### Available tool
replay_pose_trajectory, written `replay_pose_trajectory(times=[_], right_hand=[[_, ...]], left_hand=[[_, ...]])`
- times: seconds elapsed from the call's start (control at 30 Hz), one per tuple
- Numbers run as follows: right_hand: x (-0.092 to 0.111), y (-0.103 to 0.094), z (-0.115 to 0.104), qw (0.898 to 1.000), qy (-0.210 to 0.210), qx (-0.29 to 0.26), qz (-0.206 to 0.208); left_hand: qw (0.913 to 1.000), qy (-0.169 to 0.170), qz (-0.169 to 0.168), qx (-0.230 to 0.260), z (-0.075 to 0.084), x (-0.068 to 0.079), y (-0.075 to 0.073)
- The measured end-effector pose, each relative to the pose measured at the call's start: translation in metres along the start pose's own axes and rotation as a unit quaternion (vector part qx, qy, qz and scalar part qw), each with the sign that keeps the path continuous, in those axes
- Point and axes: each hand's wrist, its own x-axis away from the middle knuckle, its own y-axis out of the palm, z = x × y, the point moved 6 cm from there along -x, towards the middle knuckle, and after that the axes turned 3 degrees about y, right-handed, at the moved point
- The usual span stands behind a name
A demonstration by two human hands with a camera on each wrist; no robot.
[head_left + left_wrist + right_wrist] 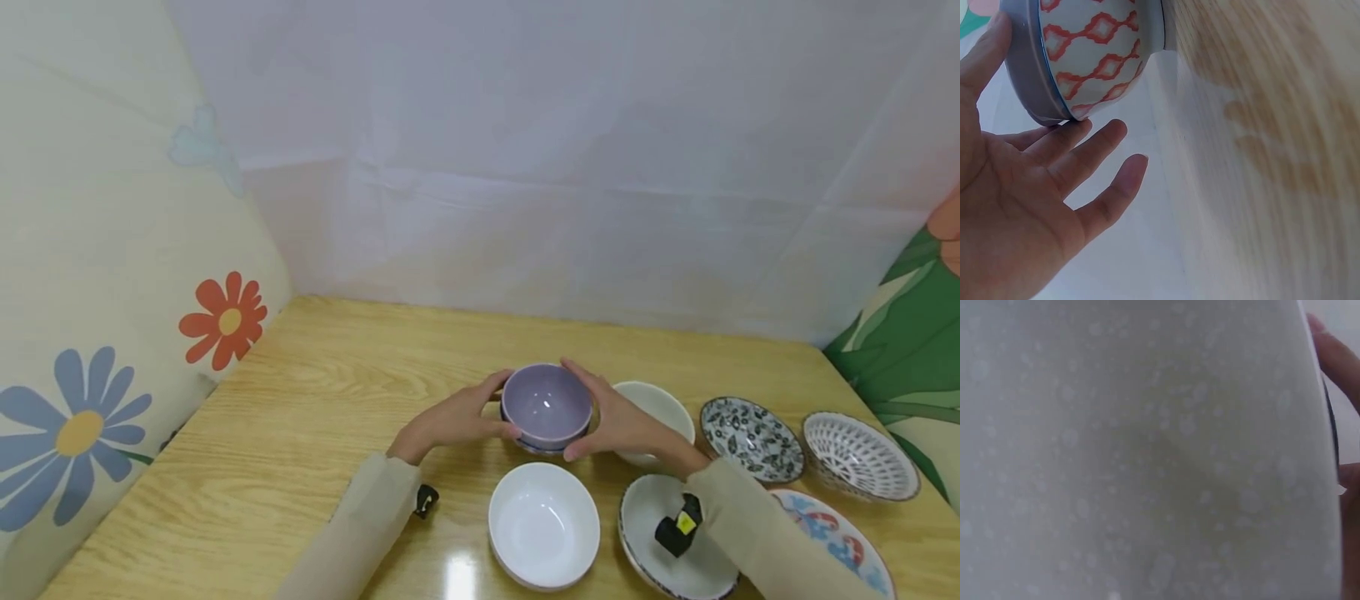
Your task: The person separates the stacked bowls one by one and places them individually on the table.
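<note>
A purple bowl [546,403] sits inside another bowl, whose white outside with a red lattice pattern [1094,47] shows in the left wrist view. My left hand [467,414] holds the purple bowl from the left, thumb and fingertips spread along its rim. On the opposite side my right hand [617,417] grips the same rim between thumb and fingers. In the right wrist view a pale speckled surface [1147,450] close to the camera hides most of that hand; only a few fingers [1338,359] show at the right edge.
A white bowl [543,527] stands just in front of the stack. To the right are a cream bowl [658,408], a dark-rimmed grey bowl [660,517] under the right wrist, a leaf-patterned bowl [752,439], a lattice-patterned bowl [860,456] and a colourful plate [840,537].
</note>
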Motion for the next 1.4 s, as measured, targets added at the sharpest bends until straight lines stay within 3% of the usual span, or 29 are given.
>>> replay_pose_trajectory(times=[0.23, 0.5, 0.87, 1.13, 1.4], right_hand=[[-0.007, 0.005, -0.005, 0.997, -0.058, 0.04, 0.022], [-0.007, 0.005, -0.007, 0.994, -0.064, 0.071, 0.054], [-0.007, 0.005, -0.005, 0.994, -0.062, 0.048, 0.081], [-0.005, 0.004, -0.005, 0.993, -0.066, 0.02, 0.096], [-0.003, -0.001, -0.011, 0.991, -0.078, 0.003, 0.11]], left_hand=[[1.0, 0.004, -0.004, -0.002, -0.002, -0.001, 0.0], [1.0, 0.008, -0.005, -0.003, -0.002, -0.001, 0.001], [0.9996, 0.016, -0.025, -0.003, 0.0, 0.0, 0.001], [0.9991, 0.011, -0.028, -0.029, -0.007, -0.002, 0.006], [0.9993, 0.011, -0.029, -0.022, -0.007, -0.003, 0.006]])
